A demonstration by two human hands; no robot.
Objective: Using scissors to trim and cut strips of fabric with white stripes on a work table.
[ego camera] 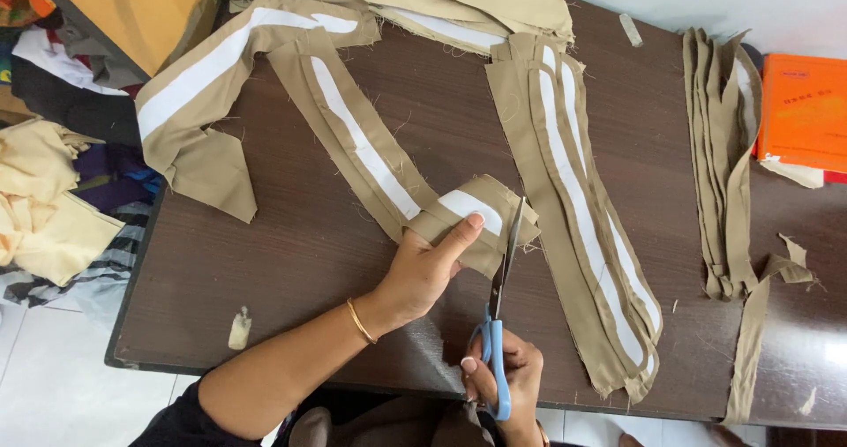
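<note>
At the frame's centre a khaki fabric strip (476, 222) is pinned flat by the left hand (423, 266) so blue-handled scissors (499, 310), gripped in the right hand (505, 378), can trim its edge.

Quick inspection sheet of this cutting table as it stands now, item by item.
Surface: dark wooden table, lint and threads.
Job's things: khaki fabric strip with white interfacing; blue-handled scissors cutting its end.
Clutter: stacked strips, narrow trimmings pile, orange book, small scrap.
Grippers: left hand pins the strip; right hand grips the scissors.
Cables: nothing seen.
Surroundings: fabric heap on white-tiled floor.
</note>
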